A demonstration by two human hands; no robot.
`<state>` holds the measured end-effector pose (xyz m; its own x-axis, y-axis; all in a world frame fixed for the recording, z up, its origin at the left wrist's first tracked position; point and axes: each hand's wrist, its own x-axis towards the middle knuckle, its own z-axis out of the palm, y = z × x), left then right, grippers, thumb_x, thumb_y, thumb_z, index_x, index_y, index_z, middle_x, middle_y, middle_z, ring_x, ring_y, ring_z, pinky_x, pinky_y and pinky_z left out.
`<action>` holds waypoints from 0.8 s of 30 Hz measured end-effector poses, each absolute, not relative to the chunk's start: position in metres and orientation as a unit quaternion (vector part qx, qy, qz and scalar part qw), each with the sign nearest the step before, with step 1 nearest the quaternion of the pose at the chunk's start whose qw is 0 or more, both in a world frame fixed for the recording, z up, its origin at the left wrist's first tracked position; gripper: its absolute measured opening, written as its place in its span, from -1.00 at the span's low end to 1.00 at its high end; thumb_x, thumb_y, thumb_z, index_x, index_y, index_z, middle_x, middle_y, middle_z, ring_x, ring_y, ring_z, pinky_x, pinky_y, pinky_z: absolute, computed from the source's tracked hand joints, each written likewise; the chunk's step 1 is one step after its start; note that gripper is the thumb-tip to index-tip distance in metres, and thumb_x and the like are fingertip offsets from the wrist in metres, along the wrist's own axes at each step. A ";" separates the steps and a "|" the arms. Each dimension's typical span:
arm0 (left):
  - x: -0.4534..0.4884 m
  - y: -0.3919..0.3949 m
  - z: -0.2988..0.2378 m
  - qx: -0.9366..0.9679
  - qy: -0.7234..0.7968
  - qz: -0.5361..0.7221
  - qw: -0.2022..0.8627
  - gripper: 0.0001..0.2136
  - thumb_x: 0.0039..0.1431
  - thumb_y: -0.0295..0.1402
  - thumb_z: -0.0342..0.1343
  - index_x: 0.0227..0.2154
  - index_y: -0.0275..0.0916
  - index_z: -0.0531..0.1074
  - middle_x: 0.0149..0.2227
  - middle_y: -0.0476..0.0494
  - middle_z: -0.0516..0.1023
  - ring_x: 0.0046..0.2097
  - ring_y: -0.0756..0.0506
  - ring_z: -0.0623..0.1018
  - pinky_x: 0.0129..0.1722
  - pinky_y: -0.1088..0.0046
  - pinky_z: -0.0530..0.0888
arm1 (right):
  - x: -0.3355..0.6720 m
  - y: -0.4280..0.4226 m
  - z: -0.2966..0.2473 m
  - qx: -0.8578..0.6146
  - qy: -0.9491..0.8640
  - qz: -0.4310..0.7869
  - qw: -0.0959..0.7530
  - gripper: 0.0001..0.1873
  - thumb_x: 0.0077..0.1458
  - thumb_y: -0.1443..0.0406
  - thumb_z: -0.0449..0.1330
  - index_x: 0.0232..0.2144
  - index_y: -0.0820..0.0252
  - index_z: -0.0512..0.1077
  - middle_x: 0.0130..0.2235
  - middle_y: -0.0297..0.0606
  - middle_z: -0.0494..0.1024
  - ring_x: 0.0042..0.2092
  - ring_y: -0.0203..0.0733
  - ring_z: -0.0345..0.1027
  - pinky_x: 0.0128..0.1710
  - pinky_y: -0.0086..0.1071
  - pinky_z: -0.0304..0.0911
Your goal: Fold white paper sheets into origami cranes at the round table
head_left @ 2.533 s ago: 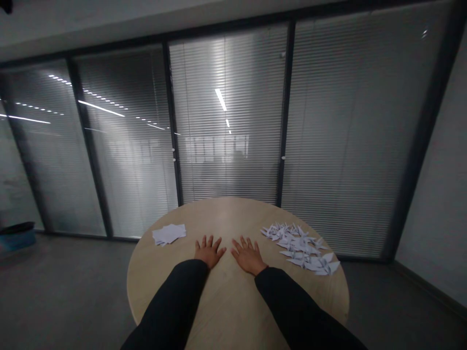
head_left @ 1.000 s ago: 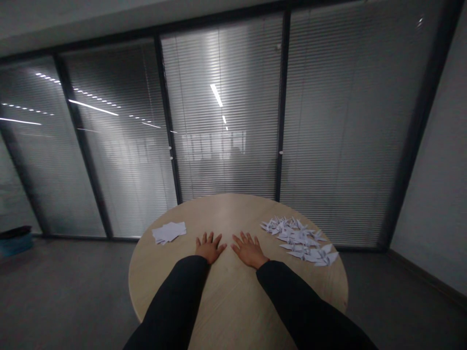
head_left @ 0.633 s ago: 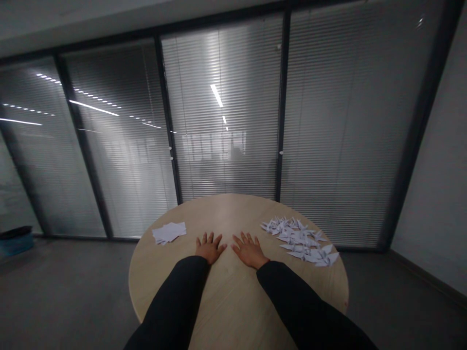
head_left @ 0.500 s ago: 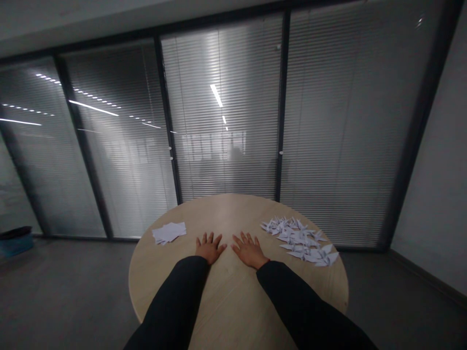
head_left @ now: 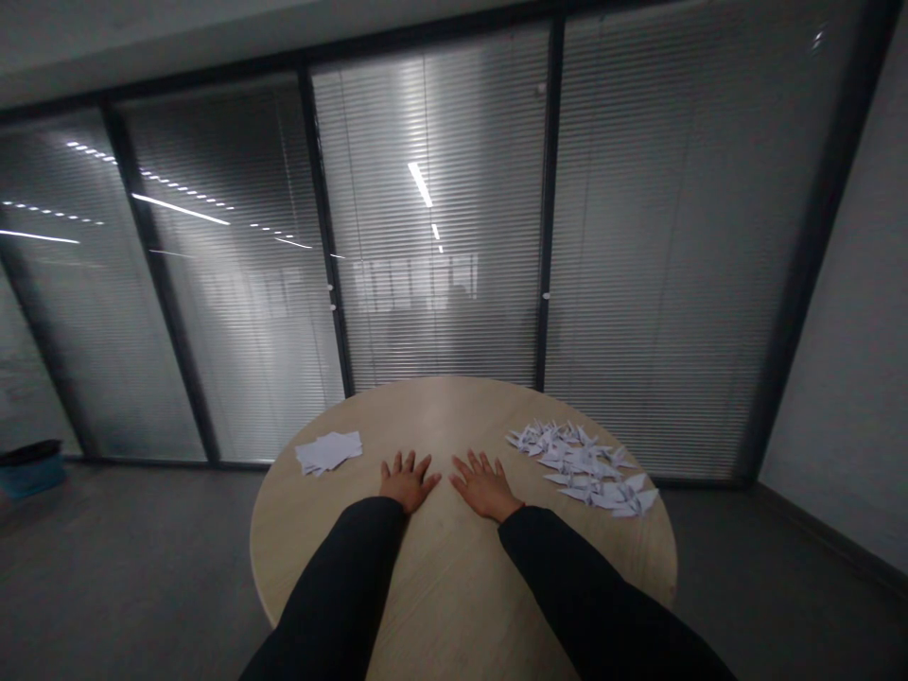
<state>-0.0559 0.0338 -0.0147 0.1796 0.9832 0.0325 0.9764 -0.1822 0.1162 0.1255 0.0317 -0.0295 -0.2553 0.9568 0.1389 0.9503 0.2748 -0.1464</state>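
Observation:
Palm down on the round wooden table (head_left: pixel 454 586), my left hand (head_left: pixel 407 483) lies flat with its fingers spread. My right hand (head_left: pixel 488 488) rests the same way beside it, a small gap between the two thumbs. Neither holds anything. Left of my left hand is a loose stack of white paper sheets (head_left: pixel 329 452), fanned unevenly. A group of folded white paper cranes (head_left: pixel 585 463) lies to the right of my right hand, crowded in rough rows towards the table's right edge. Both hands are apart from the paper.
Behind the table stands a glass partition with closed blinds (head_left: pixel 440 312) and dark frames. On the floor at the far left is a blue bin (head_left: pixel 32 473) with a dark liner. A pale wall (head_left: pixel 851 407) rises at the right.

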 end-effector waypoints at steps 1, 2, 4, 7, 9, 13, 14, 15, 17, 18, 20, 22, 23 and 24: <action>-0.056 0.034 -0.014 0.767 0.639 0.050 0.035 -0.34 0.08 0.15 -0.49 0.21 0.02 -0.05 0.29 -0.16 -0.11 0.28 -0.33 -0.13 0.13 -0.13 -0.14 | 0.125 0.032 -0.029 -0.602 -0.792 0.018 0.099 -0.38 0.17 -0.02 -0.33 0.22 0.00 -0.07 0.28 -0.12 -0.10 0.27 0.12 -0.29 0.15 0.09 -0.37; -0.056 0.033 -0.014 0.767 0.639 0.050 0.035 -0.34 0.08 0.15 -0.49 0.21 0.02 -0.05 0.29 -0.16 -0.11 0.28 -0.33 -0.14 0.13 -0.13 -0.14 | 0.125 0.032 -0.029 -0.603 -0.792 0.020 0.097 -0.37 0.17 -0.02 -0.33 0.22 0.01 -0.07 0.28 -0.12 -0.10 0.28 0.12 -0.29 0.15 0.09 -0.37; -0.055 0.033 -0.013 0.766 0.640 0.049 0.035 -0.34 0.08 0.15 -0.48 0.21 0.02 -0.05 0.29 -0.16 -0.11 0.28 -0.33 -0.14 0.13 -0.13 -0.14 | 0.125 0.033 -0.030 -0.604 -0.791 0.023 0.095 -0.37 0.17 -0.03 -0.34 0.23 0.00 -0.07 0.28 -0.12 -0.11 0.28 0.12 -0.30 0.15 0.08 -0.38; -0.055 0.033 -0.013 0.764 0.642 0.047 0.037 -0.34 0.09 0.14 -0.48 0.21 0.02 -0.05 0.29 -0.15 -0.11 0.28 -0.32 -0.14 0.13 -0.12 -0.15 | 0.125 0.033 -0.030 -0.606 -0.790 0.024 0.095 -0.38 0.17 -0.03 -0.33 0.23 -0.01 -0.08 0.29 -0.13 -0.12 0.28 0.11 -0.30 0.15 0.07 -0.39; -0.055 0.033 -0.013 0.764 0.642 0.047 0.039 -0.34 0.08 0.14 -0.48 0.21 0.02 -0.05 0.29 -0.15 -0.11 0.28 -0.32 -0.15 0.13 -0.12 -0.15 | 0.125 0.033 -0.030 -0.607 -0.789 0.024 0.095 -0.38 0.17 -0.02 -0.33 0.22 -0.02 -0.08 0.29 -0.14 -0.12 0.28 0.11 -0.30 0.15 0.07 -0.40; -0.055 0.033 -0.013 0.765 0.640 0.052 0.040 -0.33 0.08 0.15 -0.47 0.21 0.02 -0.04 0.29 -0.14 -0.10 0.28 -0.32 -0.14 0.13 -0.12 -0.15 | 0.125 0.031 -0.028 -0.604 -0.790 0.024 0.100 -0.38 0.17 -0.02 -0.32 0.22 -0.01 -0.07 0.28 -0.14 -0.11 0.27 0.11 -0.29 0.15 0.07 -0.38; -0.055 0.033 -0.013 0.765 0.640 0.051 0.039 -0.34 0.08 0.15 -0.47 0.21 0.02 -0.05 0.29 -0.14 -0.10 0.28 -0.32 -0.14 0.13 -0.12 -0.15 | 0.125 0.031 -0.028 -0.604 -0.790 0.024 0.101 -0.38 0.17 -0.02 -0.31 0.22 0.00 -0.07 0.28 -0.13 -0.10 0.27 0.11 -0.29 0.15 0.07 -0.38; -0.055 0.033 -0.013 0.765 0.640 0.049 0.039 -0.34 0.08 0.15 -0.47 0.21 0.02 -0.05 0.29 -0.14 -0.11 0.28 -0.32 -0.14 0.13 -0.12 -0.15 | 0.125 0.030 -0.027 -0.605 -0.790 0.025 0.101 -0.38 0.17 -0.02 -0.31 0.22 0.00 -0.06 0.28 -0.13 -0.10 0.27 0.11 -0.28 0.15 0.07 -0.38; -0.055 0.032 -0.012 0.765 0.641 0.045 0.037 -0.34 0.08 0.14 -0.48 0.21 0.02 -0.06 0.29 -0.13 -0.11 0.28 -0.31 -0.14 0.13 -0.11 -0.14 | 0.125 0.030 -0.028 -0.605 -0.789 0.025 0.101 -0.38 0.17 -0.02 -0.31 0.22 0.00 -0.06 0.28 -0.13 -0.10 0.27 0.11 -0.28 0.15 0.07 -0.37; -0.055 0.032 -0.012 0.765 0.641 0.044 0.036 -0.34 0.08 0.14 -0.48 0.21 0.02 -0.06 0.29 -0.14 -0.12 0.28 -0.31 -0.14 0.13 -0.11 -0.14 | 0.125 0.030 -0.028 -0.604 -0.790 0.024 0.102 -0.39 0.17 -0.02 -0.31 0.22 0.00 -0.06 0.28 -0.13 -0.09 0.27 0.11 -0.28 0.15 0.06 -0.37; -0.056 0.033 -0.012 0.766 0.641 0.044 0.039 -0.34 0.08 0.14 -0.48 0.21 0.02 -0.06 0.29 -0.14 -0.12 0.28 -0.31 -0.15 0.13 -0.11 -0.14 | 0.125 0.031 -0.030 -0.603 -0.791 0.020 0.105 -0.39 0.17 -0.02 -0.30 0.22 -0.01 -0.05 0.28 -0.13 -0.09 0.27 0.10 -0.27 0.15 0.06 -0.37; -0.056 0.033 -0.013 0.765 0.641 0.044 0.041 -0.34 0.09 0.14 -0.47 0.21 0.01 -0.06 0.29 -0.15 -0.12 0.28 -0.31 -0.15 0.13 -0.11 -0.14 | 0.125 0.032 -0.031 -0.602 -0.791 0.016 0.108 -0.39 0.17 -0.02 -0.30 0.22 0.00 -0.04 0.28 -0.12 -0.08 0.27 0.11 -0.26 0.15 0.07 -0.37; -0.056 0.033 -0.013 0.765 0.641 0.045 0.040 -0.34 0.09 0.14 -0.47 0.21 0.01 -0.06 0.29 -0.15 -0.12 0.28 -0.31 -0.15 0.13 -0.11 -0.15 | 0.125 0.033 -0.032 -0.602 -0.791 0.016 0.108 -0.39 0.17 -0.01 -0.30 0.22 0.00 -0.04 0.28 -0.12 -0.08 0.27 0.11 -0.26 0.15 0.07 -0.36; -0.056 0.033 -0.014 0.765 0.641 0.046 0.039 -0.35 0.09 0.13 -0.47 0.21 0.01 -0.05 0.29 -0.15 -0.11 0.28 -0.31 -0.15 0.13 -0.11 -0.15 | 0.125 0.033 -0.032 -0.602 -0.791 0.016 0.107 -0.39 0.17 -0.01 -0.30 0.22 0.00 -0.04 0.28 -0.12 -0.08 0.27 0.11 -0.26 0.15 0.07 -0.36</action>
<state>-0.0558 0.0335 -0.0135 0.1747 0.9844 0.0202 0.9772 -0.1759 0.1188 0.1252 0.0331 -0.0319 -0.2522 0.9558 0.1511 0.9491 0.2747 -0.1539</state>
